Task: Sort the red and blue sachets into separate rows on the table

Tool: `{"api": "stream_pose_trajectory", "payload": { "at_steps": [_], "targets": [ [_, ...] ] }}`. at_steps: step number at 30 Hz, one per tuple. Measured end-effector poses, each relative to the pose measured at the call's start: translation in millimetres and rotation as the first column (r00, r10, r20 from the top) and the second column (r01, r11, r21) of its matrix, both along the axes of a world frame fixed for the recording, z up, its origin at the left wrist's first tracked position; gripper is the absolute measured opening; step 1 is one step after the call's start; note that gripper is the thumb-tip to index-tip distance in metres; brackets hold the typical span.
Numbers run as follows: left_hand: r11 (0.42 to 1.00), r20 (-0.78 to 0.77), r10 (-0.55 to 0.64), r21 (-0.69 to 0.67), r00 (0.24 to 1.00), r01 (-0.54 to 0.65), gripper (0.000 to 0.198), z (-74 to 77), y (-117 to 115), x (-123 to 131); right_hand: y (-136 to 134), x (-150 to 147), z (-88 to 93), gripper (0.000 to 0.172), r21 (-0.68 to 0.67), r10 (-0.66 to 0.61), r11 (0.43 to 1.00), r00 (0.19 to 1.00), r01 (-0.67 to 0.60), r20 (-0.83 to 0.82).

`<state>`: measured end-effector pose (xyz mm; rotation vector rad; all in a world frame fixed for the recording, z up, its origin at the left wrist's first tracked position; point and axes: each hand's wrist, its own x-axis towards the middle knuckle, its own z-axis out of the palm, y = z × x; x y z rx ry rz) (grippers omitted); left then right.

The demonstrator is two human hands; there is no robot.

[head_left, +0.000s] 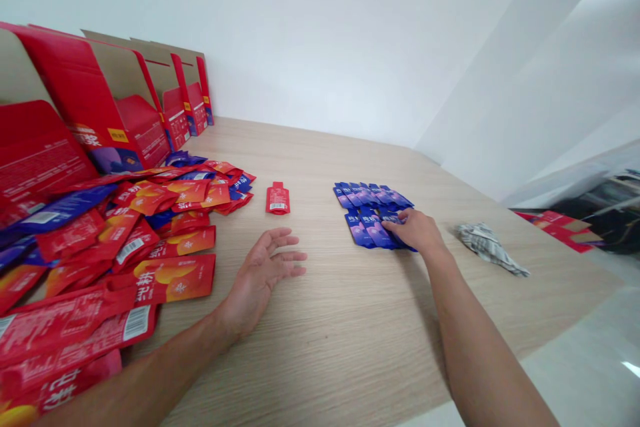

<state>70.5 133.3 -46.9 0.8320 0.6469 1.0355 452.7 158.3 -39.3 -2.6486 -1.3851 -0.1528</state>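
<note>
Several blue-purple sachets [369, 227] lie overlapping in two rows on the table. My right hand [417, 229] is at the right end of the nearer row, its fingers closed on a blue sachet there; the fingertips partly cover it. My left hand [263, 273] hovers over the table with fingers apart, holding nothing. Just beyond it lies a single red sachet [277, 200], back side up with a barcode. To the left of that hand spreads a heap of red and blue sachets [175, 279], some showing orange fruit pictures.
Open red cartons [95, 93] stand in a row along the back left, behind the heap. A crumpled grey-and-white cloth [487, 247] lies on the right of the wooden table [320, 360]. Beyond the table's right edge, flat red cardboard [560, 230] sits lower down. A white wall closes the back.
</note>
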Motion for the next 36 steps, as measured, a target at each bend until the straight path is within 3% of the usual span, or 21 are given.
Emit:
{"api": "stream_pose_trajectory", "payload": {
  "at_steps": [5,8,11,13,15,18,22,25,29,32,36],
  "targets": [
    [1.0,0.011,-0.002,0.005,1.0,0.002,0.054,-1.2,-2,1,-2,-6,5.8,0.059,-0.024,-0.007,1.0,1.0,0.007,0.005],
    [1.0,0.018,0.008,0.01,1.0,-0.008,0.053,-3.3,-2,3,0,-31,15.9,0.057,0.112,0.063,0.991,0.996,-0.07,0.065],
    [1.0,0.02,0.024,0.012,1.0,-0.024,0.052,-5.6,-2,5,10,-85,26.1,0.035,0.323,0.356,0.885,0.934,-0.335,-0.008],
    [0.999,0.017,0.048,0.01,0.999,-0.048,0.052,-7.3,-2,6,23,-130,29.9,0.023,0.34,0.532,0.82,0.833,-0.461,-0.154],
    [0.997,0.009,0.082,0.014,0.997,-0.082,0.051,-9.1,-2,8,42,-175,30.5,0.016,0.316,0.615,0.78,0.754,-0.54,-0.231],
    [0.99,-0.002,0.137,0.031,0.991,-0.137,0.049,-11.8,0,10,79,-231,27.4,0.016,0.281,0.653,0.757,0.676,-0.59,-0.343],
    [0.973,-0.031,0.22,0.072,0.975,-0.218,0.047,-14.5,6,8,133,-279,18.7,0.038,0.203,0.568,0.812,0.664,-0.547,-0.486],
    [0.96,-0.074,0.257,0.136,0.963,-0.246,0.047,-16.3,12,4,164,-299,9.0,0.042,0.166,0.49,0.86,0.691,-0.482,-0.532],
    [0.951,-0.092,0.28,0.16,0.956,-0.263,0.049,-20.2,18,1,181,-309,-3.7,0.029,0.183,0.463,0.88,0.71,-0.438,-0.53],
    [0.948,-0.062,0.307,0.103,0.95,-0.299,0.05,-22.8,20,0,178,-306,-6.9,0.019,0.267,0.513,0.858,0.711,-0.439,-0.481],
    [0.943,-0.01,0.334,-0.004,0.943,-0.334,0.051,-20.0,20,0,156,-285,2.1,0.018,0.418,0.604,0.788,0.696,-0.451,-0.388]
  ]
}}
